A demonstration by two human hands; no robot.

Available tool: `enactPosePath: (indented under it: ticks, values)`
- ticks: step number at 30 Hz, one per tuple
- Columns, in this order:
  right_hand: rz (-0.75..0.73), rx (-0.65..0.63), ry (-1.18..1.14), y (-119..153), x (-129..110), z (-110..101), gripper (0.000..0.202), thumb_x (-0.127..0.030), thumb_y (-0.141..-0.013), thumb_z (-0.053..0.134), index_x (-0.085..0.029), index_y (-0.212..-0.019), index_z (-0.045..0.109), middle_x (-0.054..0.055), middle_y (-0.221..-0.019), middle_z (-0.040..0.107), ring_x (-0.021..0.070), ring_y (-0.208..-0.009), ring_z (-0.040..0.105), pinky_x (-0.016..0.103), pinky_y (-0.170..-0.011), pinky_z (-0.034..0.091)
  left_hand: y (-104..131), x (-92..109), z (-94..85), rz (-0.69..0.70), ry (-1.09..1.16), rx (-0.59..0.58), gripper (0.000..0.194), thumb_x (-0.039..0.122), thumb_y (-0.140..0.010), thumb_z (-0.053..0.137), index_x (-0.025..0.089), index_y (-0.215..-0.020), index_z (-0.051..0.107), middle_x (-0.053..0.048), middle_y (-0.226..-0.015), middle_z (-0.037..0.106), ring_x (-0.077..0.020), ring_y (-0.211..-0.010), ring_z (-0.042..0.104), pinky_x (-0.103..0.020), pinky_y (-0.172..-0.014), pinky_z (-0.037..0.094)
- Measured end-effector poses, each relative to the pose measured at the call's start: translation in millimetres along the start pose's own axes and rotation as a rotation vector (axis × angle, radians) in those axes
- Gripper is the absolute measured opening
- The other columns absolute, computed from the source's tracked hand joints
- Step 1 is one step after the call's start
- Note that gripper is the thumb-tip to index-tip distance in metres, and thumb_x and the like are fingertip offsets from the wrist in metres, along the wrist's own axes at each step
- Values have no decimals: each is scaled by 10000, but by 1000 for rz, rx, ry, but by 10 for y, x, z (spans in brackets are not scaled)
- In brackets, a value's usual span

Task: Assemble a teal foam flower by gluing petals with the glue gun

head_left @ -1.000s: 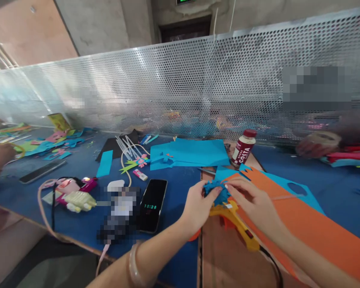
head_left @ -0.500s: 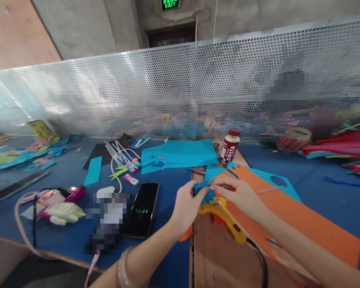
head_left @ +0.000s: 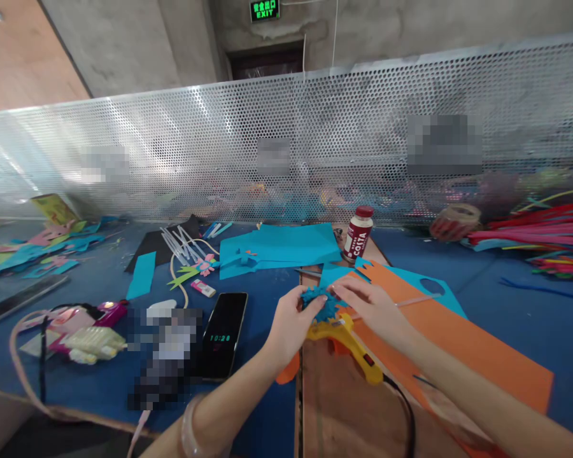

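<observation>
A blue spiky-edged piece, looking like a flower of cut paper or foam (head_left: 322, 304), is between my two hands above the table. My left hand (head_left: 291, 321) grips it from the left, thumb across its front. At its right edge, my right hand (head_left: 365, 302) has its fingertips pinched together on the blue petals. Just below lies a yellow hot glue gun (head_left: 351, 346) with a clear glue stick (head_left: 417, 301) projecting from its rear right. Orange sheets (head_left: 477, 343) spread under and beyond my right forearm.
Blue sheets (head_left: 286, 245) and a Costa bottle (head_left: 358, 234) stand behind my hands. A phone (head_left: 224, 334) lies left of them. Farther left are a pink and cream gadget (head_left: 93, 343) and paper scraps. Coloured pipe cleaners (head_left: 544, 232) and a tape roll (head_left: 456, 221) sit at right.
The whole view has shifted slightly, so things appear a little further left. Both hands stay on the blue flower, which has turned slightly between the fingers.
</observation>
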State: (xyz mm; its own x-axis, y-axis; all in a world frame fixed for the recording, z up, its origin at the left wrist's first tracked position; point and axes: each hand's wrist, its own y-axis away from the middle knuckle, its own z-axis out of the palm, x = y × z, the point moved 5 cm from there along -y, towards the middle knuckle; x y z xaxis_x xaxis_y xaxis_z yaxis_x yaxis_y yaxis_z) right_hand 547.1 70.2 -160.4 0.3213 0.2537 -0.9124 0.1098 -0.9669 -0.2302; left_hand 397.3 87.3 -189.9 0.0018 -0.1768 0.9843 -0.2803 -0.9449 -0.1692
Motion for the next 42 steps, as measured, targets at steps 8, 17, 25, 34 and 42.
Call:
enactPosePath:
  ticks: [8,17,25,34,42]
  values:
    - [22,4,-161,-9,109,-32,297,-474,-851,614,-192,-802,693,17,-851,612,163,-800,546,289,-734,422,18,-31,55,22,34,-83,213,377,-863,614,165,-878,625,-26,-819,647,-165,-772,596,-262,-710,479]
    - [-4,-88,-267,-4,120,-1,251,-438,-823,684,-191,-785,703,40,-893,609,165,-795,543,295,-709,441,79,106,84,60,27,-135,154,327,-848,618,177,-879,632,-12,-808,640,-160,-762,593,-247,-705,465]
    - [-26,-157,-318,-10,102,-13,233,-446,-783,721,-214,-803,718,41,-914,601,172,-830,545,315,-738,449,81,124,78,102,-13,-151,124,295,-871,572,188,-893,630,-14,-822,651,-160,-764,590,-247,-709,454]
    - [-37,-263,-348,3,49,-38,197,-387,-746,766,-217,-835,723,27,-934,581,149,-813,554,292,-710,452,74,148,82,144,-76,-193,140,291,-869,568,188,-890,661,-34,-868,683,-181,-817,605,-258,-745,456]
    - [35,-386,-377,14,137,-48,205,-359,-745,779,-194,-819,683,28,-936,584,160,-870,561,290,-765,447,82,157,101,192,-130,-254,129,269,-858,597,195,-889,698,-41,-876,710,-187,-799,611,-269,-752,457]
